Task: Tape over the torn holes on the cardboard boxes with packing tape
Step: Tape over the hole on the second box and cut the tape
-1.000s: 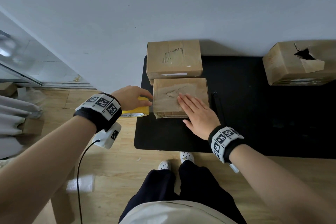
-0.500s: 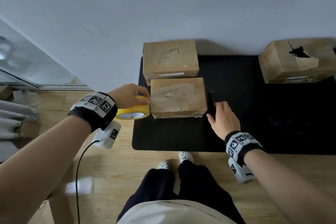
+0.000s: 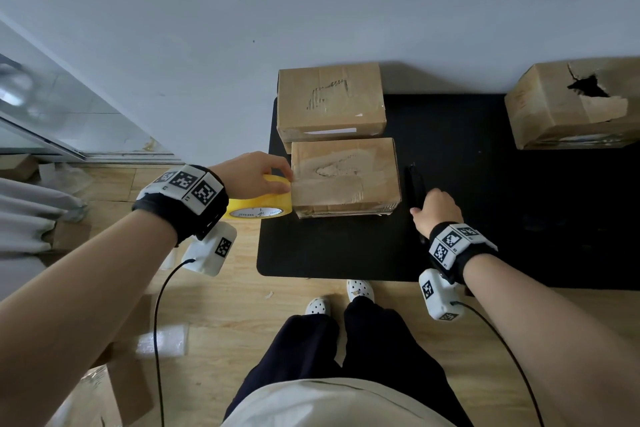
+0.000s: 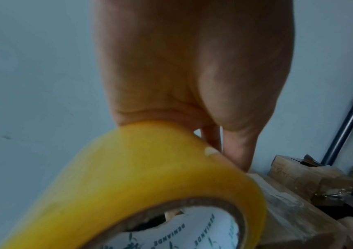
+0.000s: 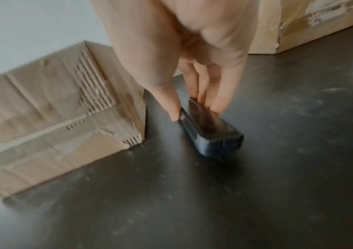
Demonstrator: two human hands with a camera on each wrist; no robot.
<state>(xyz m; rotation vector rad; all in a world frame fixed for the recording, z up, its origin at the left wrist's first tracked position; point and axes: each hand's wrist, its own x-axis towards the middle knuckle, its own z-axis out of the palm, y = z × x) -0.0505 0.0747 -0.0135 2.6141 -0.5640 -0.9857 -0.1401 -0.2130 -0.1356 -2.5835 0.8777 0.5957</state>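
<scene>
My left hand (image 3: 258, 175) grips a yellow roll of packing tape (image 3: 263, 204) (image 4: 128, 185) against the left side of the near cardboard box (image 3: 346, 177), whose torn top is covered with clear tape. My right hand (image 3: 434, 210) (image 5: 192, 107) pinches a black box cutter (image 5: 209, 133) (image 3: 414, 180) lying on the black mat (image 3: 485, 218) just right of that box. A second box (image 3: 330, 100) with a scuffed top stands behind it. At the far right a third box (image 3: 581, 104) shows an open torn hole.
The mat lies on a wooden floor (image 3: 242, 305) against a grey wall. My legs and white shoes (image 3: 360, 289) stand at the mat's near edge. Cables hang from both wrist cameras. Flat cardboard (image 3: 104, 399) and plastic wrap lie on the floor at the left.
My right hand left the top of the near box, moved right and closed its fingers on the box cutter. The left hand kept the tape roll at the box's left side.
</scene>
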